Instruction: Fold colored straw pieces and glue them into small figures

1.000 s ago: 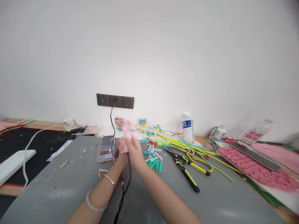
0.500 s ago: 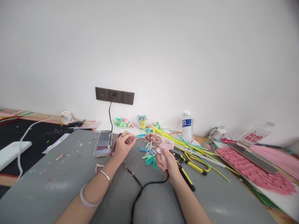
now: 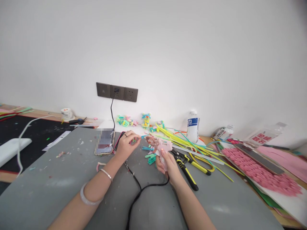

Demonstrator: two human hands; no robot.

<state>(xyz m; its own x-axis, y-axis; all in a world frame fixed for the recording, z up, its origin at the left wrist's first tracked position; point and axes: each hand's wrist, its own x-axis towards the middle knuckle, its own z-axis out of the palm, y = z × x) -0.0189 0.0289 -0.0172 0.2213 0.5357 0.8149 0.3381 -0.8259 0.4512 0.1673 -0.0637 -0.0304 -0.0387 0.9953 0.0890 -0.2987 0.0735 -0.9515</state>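
My left hand [image 3: 129, 144] pinches a short blue pipe cleaner piece [image 3: 143, 136], mostly hidden by the fingers. In my right hand [image 3: 169, 165] is a pink hot glue gun [image 3: 165, 145], gripped by its handle. Its glue-crusted nozzle points left, close to the blue piece; whether they touch, I cannot tell. A clear glue stick [image 3: 199, 154] extends from the gun's back. Below the nozzle lie several cut teal pipe cleaner pieces [image 3: 151, 158]. Yellow-and-black pliers [image 3: 188, 175] rest just right of my right hand.
A black cord [image 3: 153, 185] loops across the grey mat [image 3: 230, 198]. A phone [image 3: 104, 142] stands left of my left hand. Long yellow pipe cleaners [image 3: 182, 140], a white-and-blue bottle [image 3: 192, 127] and small pipe cleaner figures [image 3: 146, 120] sit by the wall. Pink braided work [image 3: 261, 172] lies right.
The glue gun has moved left, bringing its nozzle closer to my left fingers. Less of the blue piece shows past the fingertips. The whole view has shifted slightly.
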